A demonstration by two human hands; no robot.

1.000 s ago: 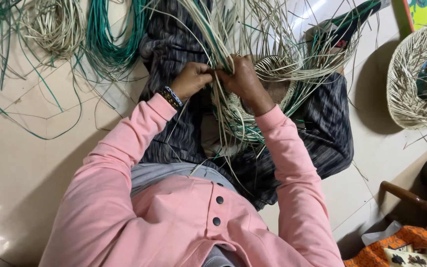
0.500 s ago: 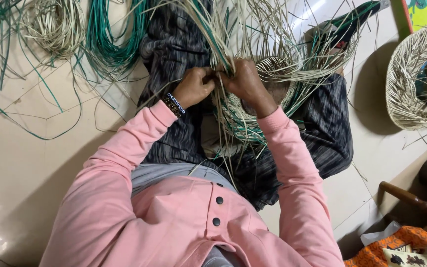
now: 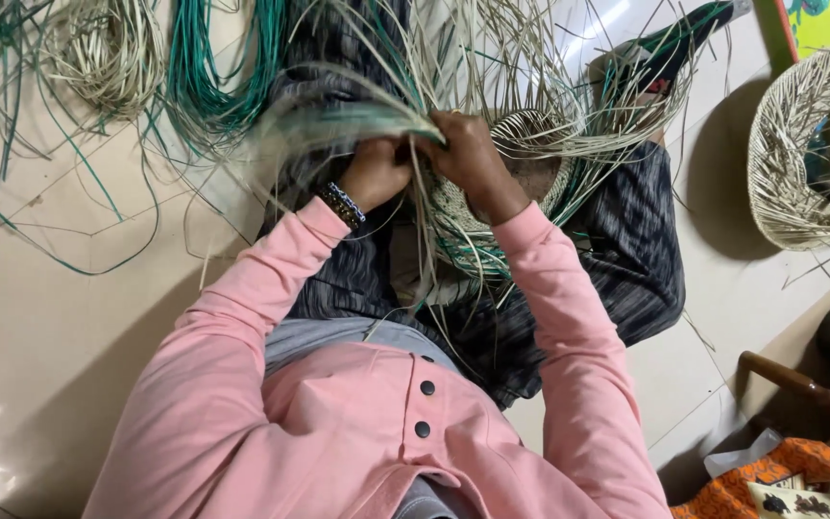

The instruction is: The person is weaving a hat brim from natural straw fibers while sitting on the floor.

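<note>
A half-woven basket [image 3: 530, 183] of pale and green cane strips rests on my lap, its loose strands fanning upward. My left hand [image 3: 377, 173], with a beaded bracelet at the wrist, pinches a bunch of pale and green strips [image 3: 338, 125] that sweeps off to the left in a blur. My right hand [image 3: 468, 154] grips the basket's rim where those strips start. The two hands are close together, almost touching. Pink sleeves cover both arms.
Coils of pale cane [image 3: 103, 48] and green cane [image 3: 213, 67] lie on the tiled floor at upper left. Another unfinished basket [image 3: 804, 144] sits at right. A wooden stick [image 3: 799, 384] and orange patterned cloth [image 3: 770, 490] are at lower right.
My left hand has pulled a bunch of strips out to the left, and both hands have shifted slightly upward on the rim.
</note>
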